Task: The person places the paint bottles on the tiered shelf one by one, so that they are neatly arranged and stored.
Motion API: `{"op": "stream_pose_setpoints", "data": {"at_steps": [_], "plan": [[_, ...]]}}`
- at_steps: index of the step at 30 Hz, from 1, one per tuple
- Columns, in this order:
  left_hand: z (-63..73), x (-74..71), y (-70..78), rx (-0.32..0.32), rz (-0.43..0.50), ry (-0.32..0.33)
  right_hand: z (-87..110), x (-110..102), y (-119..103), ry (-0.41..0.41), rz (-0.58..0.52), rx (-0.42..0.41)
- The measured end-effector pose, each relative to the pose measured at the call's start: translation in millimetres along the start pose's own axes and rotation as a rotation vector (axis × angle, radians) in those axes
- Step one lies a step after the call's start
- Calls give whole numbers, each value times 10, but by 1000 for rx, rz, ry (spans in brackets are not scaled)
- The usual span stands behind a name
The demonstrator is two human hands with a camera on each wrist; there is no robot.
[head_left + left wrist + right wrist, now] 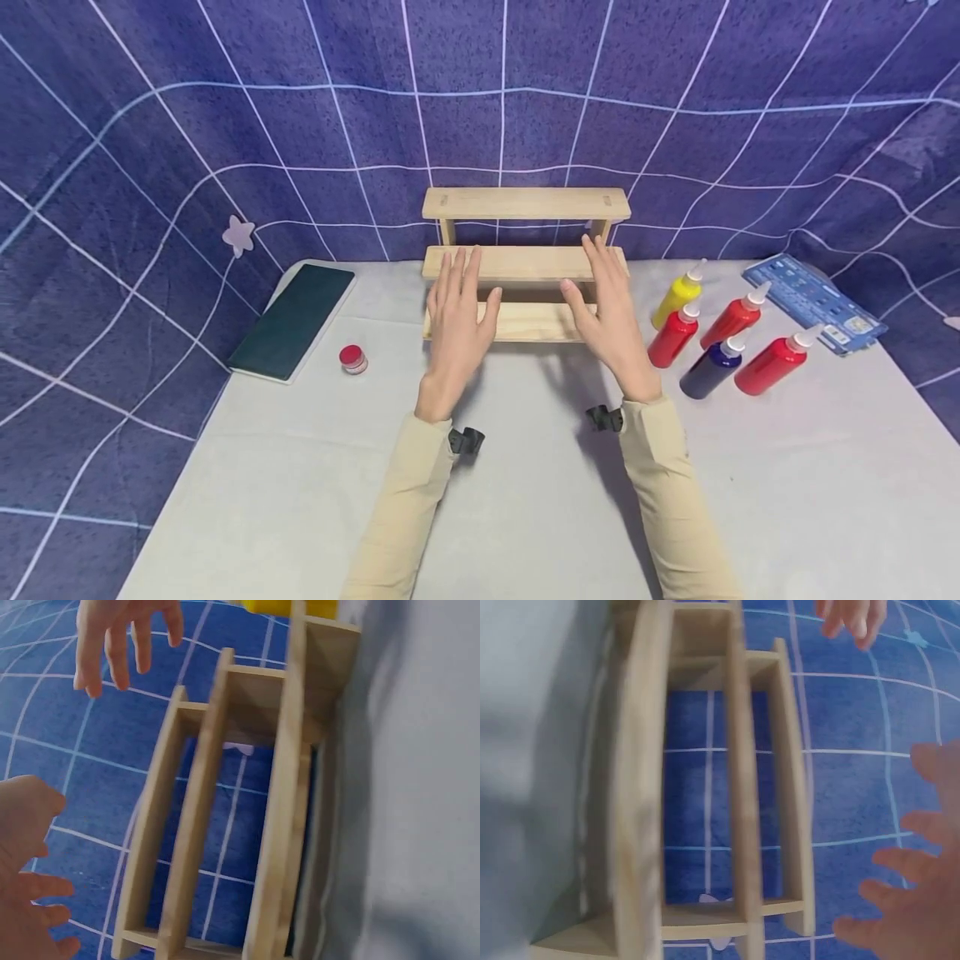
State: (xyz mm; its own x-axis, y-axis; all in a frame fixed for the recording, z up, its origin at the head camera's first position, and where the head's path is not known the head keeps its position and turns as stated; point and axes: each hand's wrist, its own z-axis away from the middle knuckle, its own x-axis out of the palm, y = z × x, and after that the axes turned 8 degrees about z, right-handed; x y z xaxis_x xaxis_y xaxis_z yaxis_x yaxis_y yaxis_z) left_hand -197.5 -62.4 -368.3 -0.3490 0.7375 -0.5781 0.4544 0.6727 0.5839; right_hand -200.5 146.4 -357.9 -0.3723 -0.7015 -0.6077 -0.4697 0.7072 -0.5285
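Observation:
A pale wooden three-step rack (527, 263) stands at the back of the table, against the curtain. My left hand (454, 332) is held above its left end, fingers extended and thumb spread. Over the right end is my right hand (613, 325), likewise with fingers extended. Both wrist views show a gap between the hands and the boards, with no object in either hand. The left wrist view has the rack's slats (195, 817) running lengthwise beside the left hand (30, 877). In the right wrist view the right hand (911, 889) is beside the top slat.
Right of the rack stand several squeeze bottles, including a yellow bottle (677, 298), a red bottle (673, 337) and a dark blue bottle (710, 371). Behind them lies a blue printed packet (813, 302). A dark green notebook (294, 321) and a small red-lidded jar (352, 359) are on the left.

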Motion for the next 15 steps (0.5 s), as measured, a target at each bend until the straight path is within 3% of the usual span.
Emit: {"op": "stream_pose_setpoints", "data": {"at_steps": [5,10,15], "plan": [[-30,-125,50,-9,188,74,-28,-164,-15,15,-89,-56],[-63,-280,97,-49,410,108,-25,-362,-5,44,-131,-37],[-97,-414,102,-67,530,146,-14,-597,23,69,-206,0]]}}
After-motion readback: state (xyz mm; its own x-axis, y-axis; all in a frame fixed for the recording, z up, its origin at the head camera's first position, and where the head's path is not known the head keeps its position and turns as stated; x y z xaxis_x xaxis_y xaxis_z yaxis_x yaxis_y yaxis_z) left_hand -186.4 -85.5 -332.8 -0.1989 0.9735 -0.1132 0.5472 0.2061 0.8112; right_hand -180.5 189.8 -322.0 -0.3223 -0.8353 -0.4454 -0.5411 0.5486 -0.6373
